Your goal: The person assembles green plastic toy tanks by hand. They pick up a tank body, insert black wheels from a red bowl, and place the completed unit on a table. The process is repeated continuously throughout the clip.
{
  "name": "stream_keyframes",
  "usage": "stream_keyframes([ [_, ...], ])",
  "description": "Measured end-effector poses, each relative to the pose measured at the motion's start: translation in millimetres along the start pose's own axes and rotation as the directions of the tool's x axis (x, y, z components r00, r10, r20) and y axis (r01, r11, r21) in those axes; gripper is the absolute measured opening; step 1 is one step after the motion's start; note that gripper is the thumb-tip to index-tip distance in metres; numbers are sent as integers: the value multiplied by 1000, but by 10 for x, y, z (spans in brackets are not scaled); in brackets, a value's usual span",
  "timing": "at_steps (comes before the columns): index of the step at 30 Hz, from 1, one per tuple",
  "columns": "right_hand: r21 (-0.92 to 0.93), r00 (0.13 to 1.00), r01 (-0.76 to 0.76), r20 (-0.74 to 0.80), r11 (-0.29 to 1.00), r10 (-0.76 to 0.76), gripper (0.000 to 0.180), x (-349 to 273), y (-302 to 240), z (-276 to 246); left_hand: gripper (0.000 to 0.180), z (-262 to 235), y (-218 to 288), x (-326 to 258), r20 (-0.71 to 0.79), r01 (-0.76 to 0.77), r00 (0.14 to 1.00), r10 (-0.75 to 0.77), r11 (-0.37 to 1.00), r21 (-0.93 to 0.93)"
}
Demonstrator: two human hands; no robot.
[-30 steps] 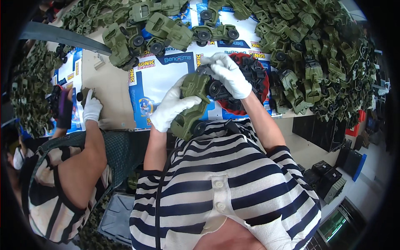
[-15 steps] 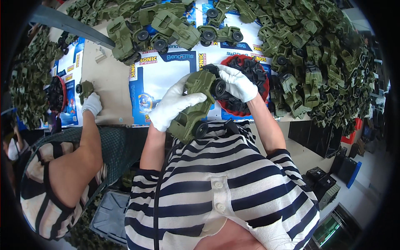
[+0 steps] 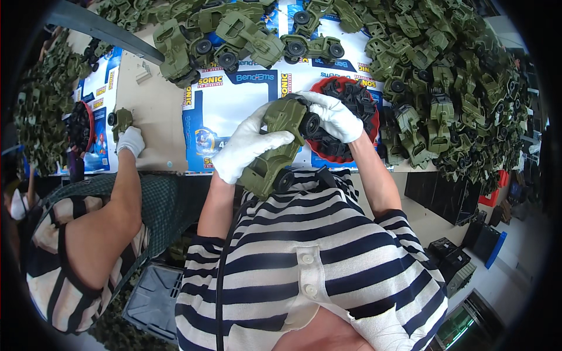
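Observation:
A green toy truck [image 3: 271,162] with black wheels is held tilted above the table's front edge, close to my chest. My left hand [image 3: 246,146], in a white glove, wraps round its body with the thumb across the near side. My gloved right hand [image 3: 333,116] grips the truck's far end beside a black wheel [image 3: 309,124]; some of its fingertips are hidden behind the truck. Just beyond my right hand stands a red bowl [image 3: 374,126] of small black parts [image 3: 351,93].
Finished-looking green toy trucks [image 3: 249,40] stand at the back of the table. A large heap of green truck bodies [image 3: 433,76] fills the right side. At left, a co-worker's gloved hand [image 3: 131,141] touches another toy truck [image 3: 121,120]. A grey metal bar [image 3: 108,30] crosses the upper left.
Both my hands keep their hold on the truck, and the right fingers have shifted slightly at its far end. The co-worker's hand has moved a little.

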State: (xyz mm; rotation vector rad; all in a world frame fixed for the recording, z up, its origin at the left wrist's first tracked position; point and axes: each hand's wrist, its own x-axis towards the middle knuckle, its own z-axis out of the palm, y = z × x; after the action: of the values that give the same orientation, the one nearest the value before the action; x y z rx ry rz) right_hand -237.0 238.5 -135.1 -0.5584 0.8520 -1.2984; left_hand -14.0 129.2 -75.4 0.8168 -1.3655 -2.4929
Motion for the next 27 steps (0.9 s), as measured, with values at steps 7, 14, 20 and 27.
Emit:
stream_keyframes([
  [7, -280, 975, 111, -156, 953, -159, 45, 226, -55, 137, 104, 287, -178, 162, -223, -190, 935, 276, 920, 343],
  [14, -349, 926, 187, -251, 918, -283, 35, 193, 110, 327, 106, 155, -563, 412, -114, -564, 803, 585, 808, 170],
  [20, -668, 728, 361, -234, 651, -644, 22, 37, 311, 669, 65, 196, -521, 359, -183, -539, 756, 629, 755, 373],
  [27, -792, 751, 193, -260, 579, -607, 21, -26, 396, 632, 32, 195, -717, 387, -231, -514, 694, 682, 694, 504],
])
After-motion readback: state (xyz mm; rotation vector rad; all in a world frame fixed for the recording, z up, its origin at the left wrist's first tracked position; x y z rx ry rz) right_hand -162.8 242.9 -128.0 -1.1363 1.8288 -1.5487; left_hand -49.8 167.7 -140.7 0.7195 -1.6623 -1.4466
